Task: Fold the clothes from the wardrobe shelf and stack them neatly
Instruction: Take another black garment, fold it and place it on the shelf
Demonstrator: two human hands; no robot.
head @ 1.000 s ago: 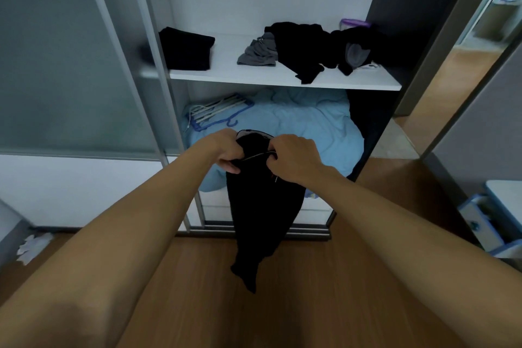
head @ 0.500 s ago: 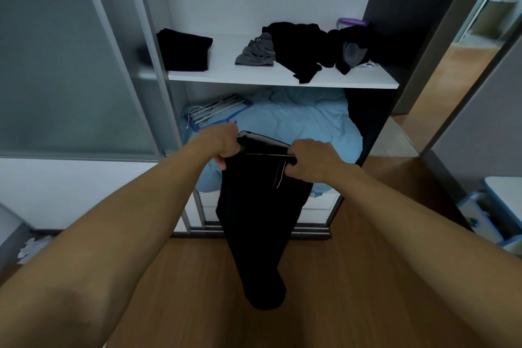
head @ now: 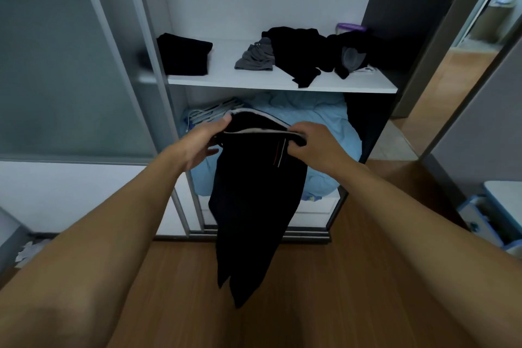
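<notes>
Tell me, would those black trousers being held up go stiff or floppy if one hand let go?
Probably floppy: the black trousers hang limp below the waistband, ending in a loose point. They look light, since the left hand and right hand pinch them easily. Released on one side, they would likely swing and sag.

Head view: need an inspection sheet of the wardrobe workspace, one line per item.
Surface: white wardrobe shelf, partly bare in the middle.
Job's things: black garment hangs from both hands in front of the wardrobe, waistband spread; folded black stack at the shelf's left end; grey garment and unfolded black pile to the right.
Clutter: light blue bedding and hangers in the compartment below; purple-rimmed item behind the pile; crumpled paper on the floor at left.
Grippers: left hand and right hand each pinch an end of the waistband.
Cables: nothing seen.
Surroundings: wooden floor, sliding door at left, doorway at right.
</notes>
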